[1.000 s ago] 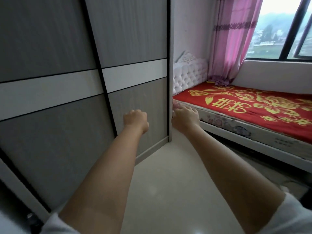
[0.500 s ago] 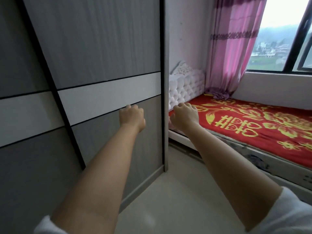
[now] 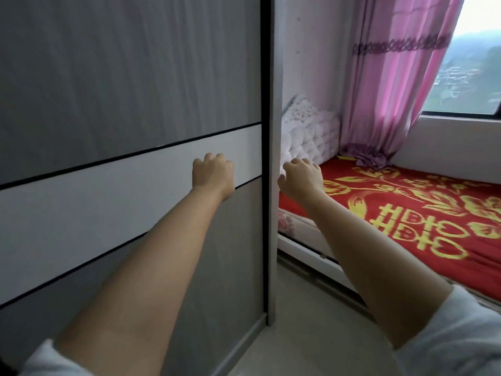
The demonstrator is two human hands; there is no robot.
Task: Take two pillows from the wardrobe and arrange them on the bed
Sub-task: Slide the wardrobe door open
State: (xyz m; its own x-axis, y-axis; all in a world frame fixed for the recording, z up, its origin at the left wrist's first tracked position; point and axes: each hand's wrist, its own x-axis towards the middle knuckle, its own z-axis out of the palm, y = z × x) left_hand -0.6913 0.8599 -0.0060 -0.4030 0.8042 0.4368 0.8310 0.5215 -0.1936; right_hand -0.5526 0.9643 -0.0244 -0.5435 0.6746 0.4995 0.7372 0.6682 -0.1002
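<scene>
The wardrobe filled the left half of the view, its sliding door shut, so the pillows were not in sight — presumably behind that panel, though nothing showed them. The bed, under a red and gold cover, lay at about three o'clock from the hands, its white tufted headboard just beyond the wardrobe's end.

The left hand hung in front of the door's white band, at roughly nine o'clock from the right hand; its fingers were curled loosely inward, pinching nothing, and whether the knuckles touched the panel could not be told. The right hand was at the wardrobe's end panel, its fingers bent and slightly parted, the tips near or on that edge — contact was unclear. It held nothing.

By my judgement the step in hand was getting the door open; none of the task proper was done. The flat panel offered no handle in view, so the dark vertical edge at three o'clock of the left hand seemed the likeliest purchase. Pillows would probably be light, soft and bulky, giving way under a pinch, so a broad hold with spread fingers at the middle or along opposite sides would likely serve better than a corner.
</scene>
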